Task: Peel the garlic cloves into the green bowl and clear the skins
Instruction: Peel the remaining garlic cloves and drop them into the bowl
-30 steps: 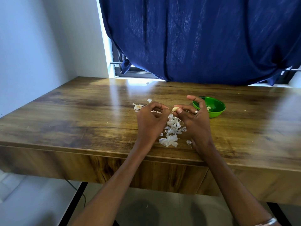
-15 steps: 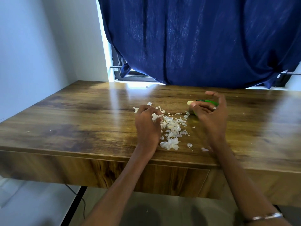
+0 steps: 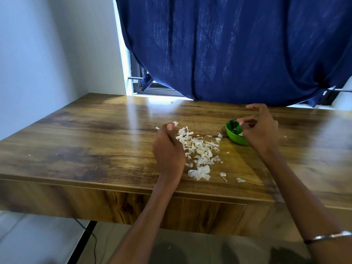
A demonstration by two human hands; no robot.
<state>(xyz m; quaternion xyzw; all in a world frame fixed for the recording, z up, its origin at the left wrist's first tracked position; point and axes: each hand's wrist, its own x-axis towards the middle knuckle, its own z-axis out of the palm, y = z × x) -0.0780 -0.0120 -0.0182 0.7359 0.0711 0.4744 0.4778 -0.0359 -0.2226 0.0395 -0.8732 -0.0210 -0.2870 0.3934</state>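
Garlic skins (image 3: 200,151), thin white papery flakes, lie scattered in a loose pile on the brown wood-grain tabletop (image 3: 95,140), spreading from the middle of the table toward its near edge. A few stray flakes rest apart on the right of the pile, close to the near edge. The small round green bowl (image 3: 235,137) sits on the tabletop just right of the pile, farther from the near edge than most of the skins. Pale pieces show inside the bowl; whether they are peeled cloves cannot be told.

The right hand (image 3: 261,130) hovers over the bowl and covers its right part. Its fingers are loosely spread, with thumb and fingertips apart; no item is visibly pinched. A silver bangle (image 3: 329,237) circles the right forearm.

The left hand (image 3: 168,149) rests at the left edge of the pile, fingers curled inward. Whether it grips anything cannot be told.

A dark blue curtain (image 3: 228,44) hangs behind the table.
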